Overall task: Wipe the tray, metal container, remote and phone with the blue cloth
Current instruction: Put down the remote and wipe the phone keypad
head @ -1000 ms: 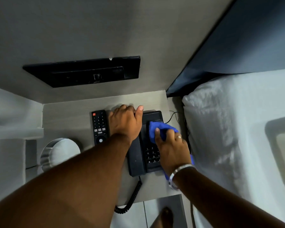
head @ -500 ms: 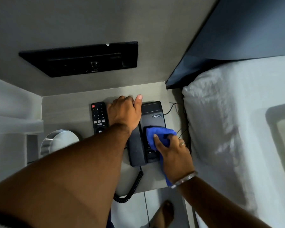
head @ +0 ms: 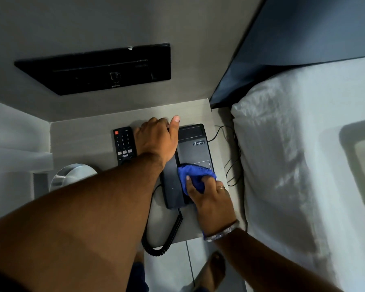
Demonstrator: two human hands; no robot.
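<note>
A black desk phone (head: 195, 148) lies on the pale bedside table (head: 82, 140). My left hand (head: 156, 140) clasps the top of its handset, thumb up along the phone's body. My right hand (head: 211, 199) presses a bunched blue cloth (head: 193, 175) onto the keypad area, which it hides. A black remote (head: 123, 145) lies just left of my left hand. A round metal container (head: 72, 175) stands at the table's left front, partly behind my left forearm. No tray shows.
A white bed (head: 303, 165) runs along the table's right side, with thin black cables (head: 233, 161) in the gap. The phone's coiled cord (head: 167, 239) hangs off the front edge. A black wall panel (head: 97, 68) sits above. My feet (head: 213, 268) stand on the tiled floor below.
My right hand has dragged the blue cloth down the phone's face, from near the top toward the keypad and front. My left hand has stayed on the handset.
</note>
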